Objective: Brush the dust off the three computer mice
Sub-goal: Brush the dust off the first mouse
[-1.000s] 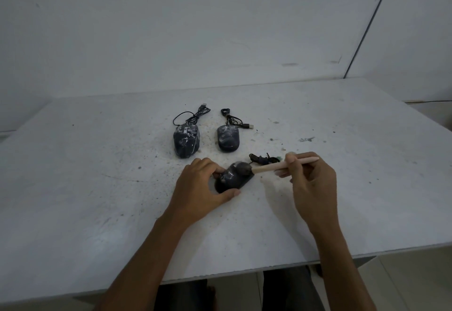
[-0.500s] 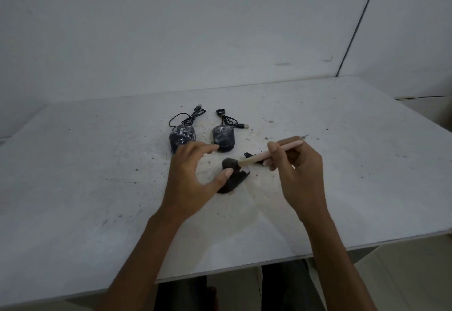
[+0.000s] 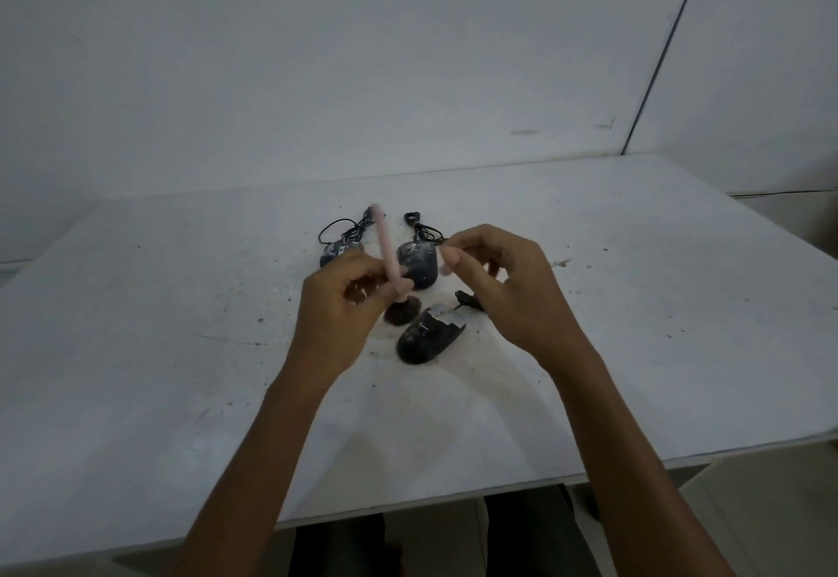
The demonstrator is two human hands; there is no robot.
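we pinch the pale-handled brush with dark round bristles (image 3: 388, 254) in our left hand (image 3: 338, 309), bristles down. our right hand (image 3: 508, 286) hangs loosely curled, empty. the nearest dusty black corded mouse (image 3: 428, 338) lies at four o'clock of the bristles, untouched. next, likely: steady it, then sweep.

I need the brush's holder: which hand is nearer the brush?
Left. The left hand grips the brush by its handle; the right hand hovers just right of it, holding nothing.

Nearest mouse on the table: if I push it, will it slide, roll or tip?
Probably slides: the nearest mouse lies flat and low on the table. Unlikely to roll or tip. Its bundled cable would likely drag along behind.
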